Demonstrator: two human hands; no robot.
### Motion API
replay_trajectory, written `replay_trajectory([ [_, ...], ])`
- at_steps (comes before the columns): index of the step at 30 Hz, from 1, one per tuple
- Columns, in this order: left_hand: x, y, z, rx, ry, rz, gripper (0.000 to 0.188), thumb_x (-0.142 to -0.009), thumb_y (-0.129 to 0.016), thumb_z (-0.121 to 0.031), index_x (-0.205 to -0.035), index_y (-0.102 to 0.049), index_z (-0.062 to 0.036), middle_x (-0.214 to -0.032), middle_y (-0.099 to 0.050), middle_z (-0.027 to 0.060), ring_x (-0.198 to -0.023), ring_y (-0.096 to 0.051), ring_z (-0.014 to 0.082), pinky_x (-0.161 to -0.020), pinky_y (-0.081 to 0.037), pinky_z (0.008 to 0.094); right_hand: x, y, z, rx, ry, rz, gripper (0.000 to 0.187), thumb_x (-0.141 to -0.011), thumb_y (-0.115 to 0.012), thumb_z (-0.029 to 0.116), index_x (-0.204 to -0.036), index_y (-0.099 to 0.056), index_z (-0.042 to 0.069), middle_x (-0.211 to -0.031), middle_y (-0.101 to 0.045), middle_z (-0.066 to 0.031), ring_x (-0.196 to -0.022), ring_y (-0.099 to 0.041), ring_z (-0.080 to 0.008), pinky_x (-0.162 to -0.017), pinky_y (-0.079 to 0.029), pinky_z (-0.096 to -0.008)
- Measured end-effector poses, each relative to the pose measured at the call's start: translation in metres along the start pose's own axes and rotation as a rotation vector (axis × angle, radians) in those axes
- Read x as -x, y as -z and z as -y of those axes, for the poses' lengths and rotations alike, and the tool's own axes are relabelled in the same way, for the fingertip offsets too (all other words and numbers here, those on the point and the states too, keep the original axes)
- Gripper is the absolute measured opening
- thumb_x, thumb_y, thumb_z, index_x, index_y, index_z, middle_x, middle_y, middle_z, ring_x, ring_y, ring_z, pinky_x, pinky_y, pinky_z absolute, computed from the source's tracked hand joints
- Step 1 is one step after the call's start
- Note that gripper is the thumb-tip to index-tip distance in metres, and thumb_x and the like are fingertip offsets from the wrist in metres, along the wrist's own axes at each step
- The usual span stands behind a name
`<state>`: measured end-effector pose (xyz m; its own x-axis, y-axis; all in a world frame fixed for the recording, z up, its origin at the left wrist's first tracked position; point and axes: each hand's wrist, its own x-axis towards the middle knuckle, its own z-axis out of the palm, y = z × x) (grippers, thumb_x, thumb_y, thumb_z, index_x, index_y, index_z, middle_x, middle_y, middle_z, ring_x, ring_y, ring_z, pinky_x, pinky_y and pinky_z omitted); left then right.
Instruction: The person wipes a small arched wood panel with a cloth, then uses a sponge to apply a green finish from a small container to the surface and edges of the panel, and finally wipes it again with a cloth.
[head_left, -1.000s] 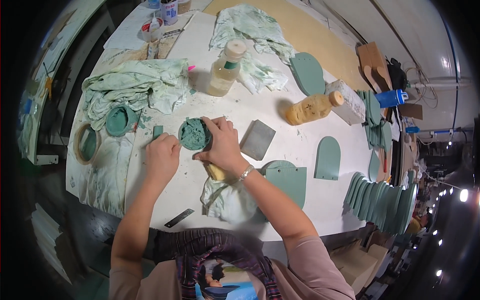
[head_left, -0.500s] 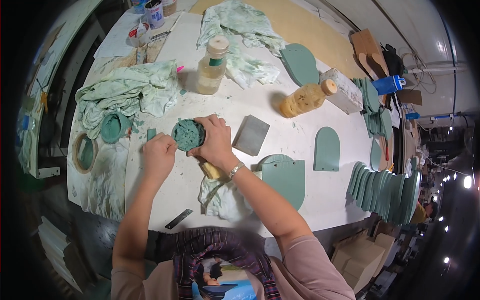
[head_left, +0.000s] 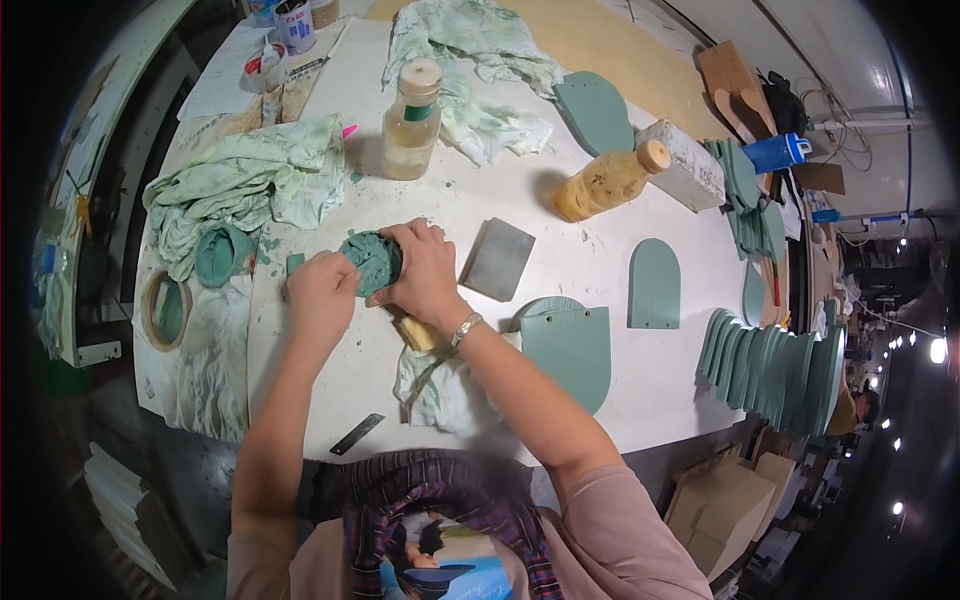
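Note:
My right hand [head_left: 420,268] is wrapped round the right side of a small round cup of thick green paste [head_left: 370,262], whose mouth tilts to the left. At the cup's left rim, my left hand [head_left: 322,290] is closed in a pinch; whatever it grips is hidden by the fingers. A small green rectangular piece [head_left: 295,263] shows just beyond the left knuckles. A yellow sponge-like block [head_left: 420,333] and a stained white cloth [head_left: 445,385] lie under my right wrist and forearm. Right of the cup sits a grey rectangular block [head_left: 498,260].
Green rounded boards [head_left: 565,355] lie to the right, and more stand in a row [head_left: 770,370] at the table's edge. Two bottles, one clear [head_left: 411,130] and one yellowish [head_left: 610,182], stand farther back. Crumpled cloths [head_left: 250,180], a green-smeared cup [head_left: 222,258] and a tape roll [head_left: 167,310] are left.
My left hand has come closer to the cup, its fingertips now over the rim. The cup tips more to the left in my right hand. The whole view has shifted slightly.

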<state>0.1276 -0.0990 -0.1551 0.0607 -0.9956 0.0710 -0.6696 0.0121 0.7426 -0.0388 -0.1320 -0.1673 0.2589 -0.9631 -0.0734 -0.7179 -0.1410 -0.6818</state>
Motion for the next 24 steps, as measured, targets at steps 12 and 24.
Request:
replay_trajectory([
  [12,0.005,0.011,-0.013,-0.282,-0.353,-0.136,0.009,-0.073,-0.065,0.000,-0.075,-0.056,-0.0023,-0.077,-0.052,0.0127,-0.075,-0.057,0.0336,-0.064,-0.046,0.0444,0.000,0.001,-0.001,0.003,-0.011,0.011,0.087,-0.041,-0.095,0.028,-0.121,-0.062,0.015,-0.115,-0.056,-0.0050,-0.111,-0.050,-0.0279,-0.091,-0.038,-0.0403],
  [24,0.002,0.017,0.001,-0.331,-0.622,0.002,0.012,-0.069,-0.059,0.003,-0.079,-0.057,-0.0018,-0.075,-0.049,0.0119,-0.074,-0.054,0.0318,-0.063,-0.045,0.0424,0.003,0.002,0.000,-0.001,-0.056,0.024,0.085,-0.042,-0.095,0.027,-0.119,-0.062,0.014,-0.113,-0.056,-0.0055,-0.111,-0.050,-0.0282,-0.091,-0.038,-0.0405],
])
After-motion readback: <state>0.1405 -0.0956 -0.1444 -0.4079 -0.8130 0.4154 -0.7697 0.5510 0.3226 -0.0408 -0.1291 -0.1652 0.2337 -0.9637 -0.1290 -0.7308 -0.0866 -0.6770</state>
